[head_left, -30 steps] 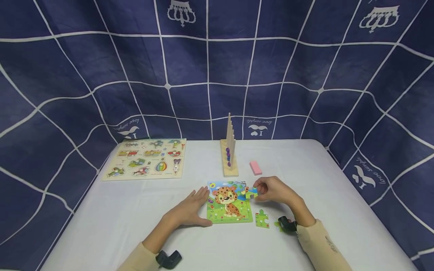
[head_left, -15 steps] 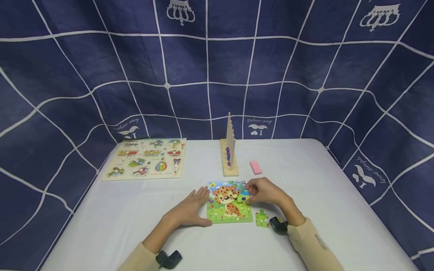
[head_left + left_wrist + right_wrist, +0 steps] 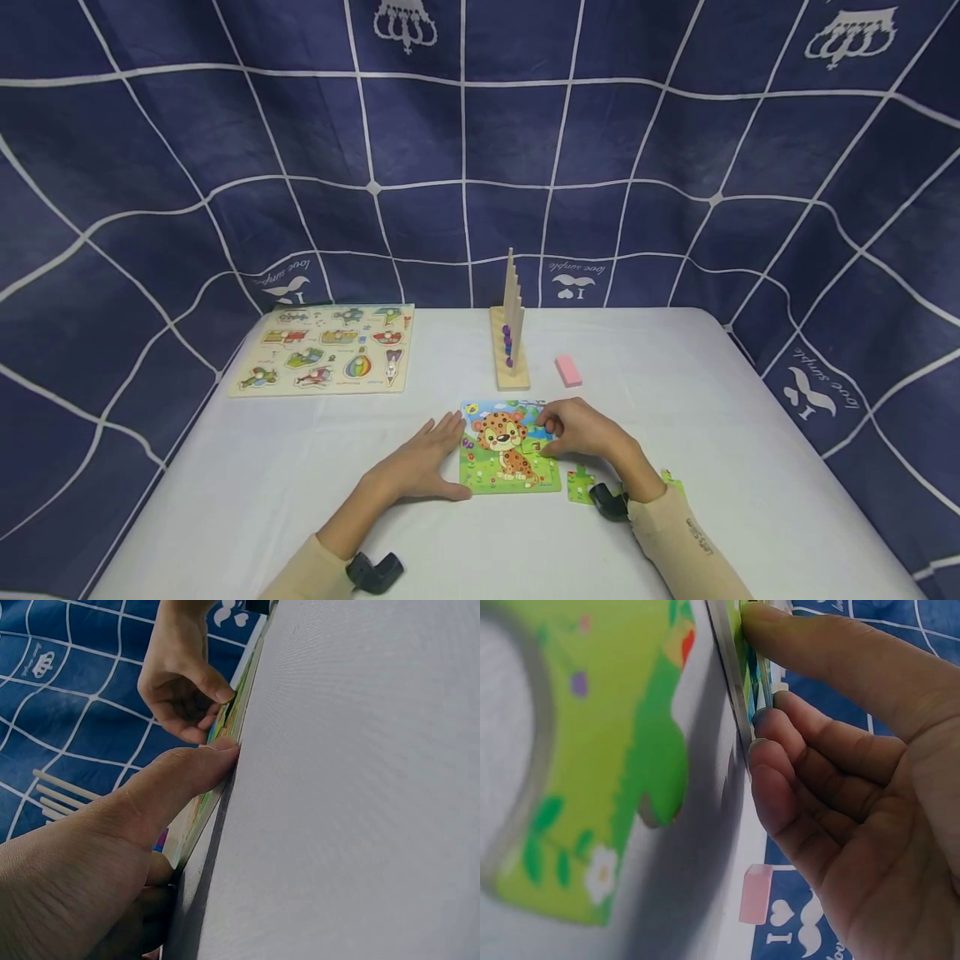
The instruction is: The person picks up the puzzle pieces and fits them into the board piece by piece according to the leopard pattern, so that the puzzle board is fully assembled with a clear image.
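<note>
A jigsaw puzzle board (image 3: 480, 477) with a spotted leopard cub lies in the middle of the table. My left hand (image 3: 420, 467) is spread along its left side, thumb at the near left corner; the left wrist view shows this thumb (image 3: 184, 772) against the board's edge. Over the board's right side, my right hand (image 3: 585, 429) pinches a puzzle piece between thumb and fingertips. In the right wrist view that piece (image 3: 765, 679) appears nearly edge-on, close over the board, partly covered by the fingers. A loose green puzzle piece (image 3: 579, 485) lies just right of the board.
Another green piece (image 3: 672, 481) shows beyond my right sleeve. Farther back stand a wooden peg stand (image 3: 513, 379) with purple beads and a pink block (image 3: 568, 371). A vehicle picture board (image 3: 322, 354) lies at the back left. A blue curtain (image 3: 420, 217) hangs behind the table.
My right hand has moved left with the puzzle piece, from the board's right edge to over its right part. The left hand has stayed in place.
</note>
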Available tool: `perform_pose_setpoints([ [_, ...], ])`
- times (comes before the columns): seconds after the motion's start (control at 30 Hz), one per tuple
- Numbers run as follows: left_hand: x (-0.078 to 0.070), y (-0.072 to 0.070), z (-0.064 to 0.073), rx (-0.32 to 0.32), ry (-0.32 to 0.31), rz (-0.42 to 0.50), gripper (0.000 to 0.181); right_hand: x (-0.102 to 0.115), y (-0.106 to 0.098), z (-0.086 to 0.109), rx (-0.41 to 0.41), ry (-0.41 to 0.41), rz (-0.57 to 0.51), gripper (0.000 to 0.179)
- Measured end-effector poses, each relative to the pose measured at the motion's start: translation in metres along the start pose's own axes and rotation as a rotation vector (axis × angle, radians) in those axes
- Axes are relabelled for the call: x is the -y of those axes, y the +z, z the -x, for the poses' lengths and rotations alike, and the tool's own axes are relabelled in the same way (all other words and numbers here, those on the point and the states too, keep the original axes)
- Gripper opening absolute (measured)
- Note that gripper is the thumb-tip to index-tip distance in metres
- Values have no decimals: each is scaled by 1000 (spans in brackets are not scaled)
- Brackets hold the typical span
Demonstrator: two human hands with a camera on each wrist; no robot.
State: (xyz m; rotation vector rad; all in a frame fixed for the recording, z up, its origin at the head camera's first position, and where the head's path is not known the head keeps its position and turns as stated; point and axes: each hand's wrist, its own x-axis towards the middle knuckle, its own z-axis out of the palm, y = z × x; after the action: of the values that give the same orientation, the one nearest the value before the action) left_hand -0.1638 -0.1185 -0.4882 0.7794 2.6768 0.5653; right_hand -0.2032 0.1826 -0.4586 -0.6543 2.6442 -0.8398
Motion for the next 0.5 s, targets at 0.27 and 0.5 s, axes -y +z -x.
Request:
perform_pose_setpoints([
  [0.27,1,1,0,4,0,-4,114,1,2,-1,10,-2,28,37],
  [0.5,0,-1,-1,13,-12,-3,116,3,1,-1,11,18,35,41],
])
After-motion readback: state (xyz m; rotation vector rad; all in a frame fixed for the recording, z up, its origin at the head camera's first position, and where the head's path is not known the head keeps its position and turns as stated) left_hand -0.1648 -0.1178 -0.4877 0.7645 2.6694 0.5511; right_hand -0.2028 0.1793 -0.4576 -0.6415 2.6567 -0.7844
